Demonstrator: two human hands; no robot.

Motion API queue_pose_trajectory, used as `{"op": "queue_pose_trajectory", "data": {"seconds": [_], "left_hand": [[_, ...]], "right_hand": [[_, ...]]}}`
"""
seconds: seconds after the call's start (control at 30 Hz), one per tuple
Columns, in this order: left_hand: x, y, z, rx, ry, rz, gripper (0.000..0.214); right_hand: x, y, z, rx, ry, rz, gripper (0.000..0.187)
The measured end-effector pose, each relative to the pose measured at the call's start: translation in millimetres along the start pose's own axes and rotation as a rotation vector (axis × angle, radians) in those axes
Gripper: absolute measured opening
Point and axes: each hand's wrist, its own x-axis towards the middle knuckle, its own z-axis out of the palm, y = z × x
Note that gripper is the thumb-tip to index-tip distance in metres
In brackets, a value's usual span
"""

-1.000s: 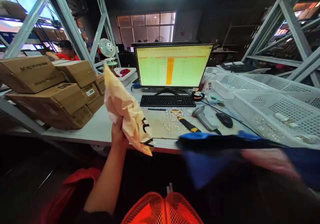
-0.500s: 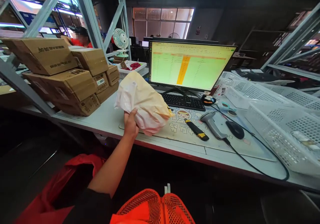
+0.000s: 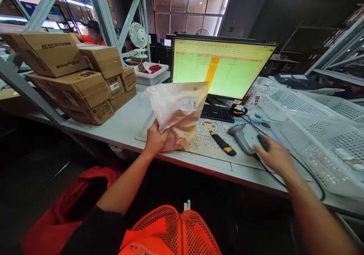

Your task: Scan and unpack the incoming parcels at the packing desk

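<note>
My left hand (image 3: 157, 138) is closed on the lower left edge of a pale plastic mailer bag (image 3: 182, 114), held tilted up over the desk mat. A white barcode label (image 3: 189, 104) faces me on the bag. My right hand (image 3: 273, 154), slightly blurred, is over the right of the mat with thumb and fingers apart. Its thumb is by the handle of a grey barcode scanner (image 3: 242, 138), and its fingers partly cover a black mouse (image 3: 264, 142). Whether it touches either one, I cannot tell. A black and yellow utility knife (image 3: 223, 143) lies left of the scanner.
Cardboard boxes (image 3: 71, 90) are stacked at the desk's left. A monitor (image 3: 222, 69) and keyboard (image 3: 217, 113) stand behind the bag. White perforated baskets (image 3: 315, 149) line the right side, with the scanner cable running before them. Another person (image 3: 92, 33) is beyond the rack.
The bag has turned, so its barcode label now shows. My right hand has come in from the right to the scanner and mouse. My left hand keeps its hold.
</note>
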Motion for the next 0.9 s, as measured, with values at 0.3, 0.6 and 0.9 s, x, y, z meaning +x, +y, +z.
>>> {"op": "queue_pose_trajectory", "data": {"seconds": [0.3,0.6,0.9], "left_hand": [[-5.9,8.4,-1.9,0.126,-0.072,0.018,0.029],[-1.9,31.3,-1.7,0.409,-0.097,0.056,0.021],[-2.1,27.4,-5.0,0.286,-0.053,0.009,0.029]], "right_hand": [[52.3,-59.3,60.8,-0.109,-0.204,0.342,0.051],[14.4,-43.3,-67.5,0.285,-0.049,-0.295,0.03],[8.6,-66.7,-85.7,0.33,0.037,-0.49,0.028]]}}
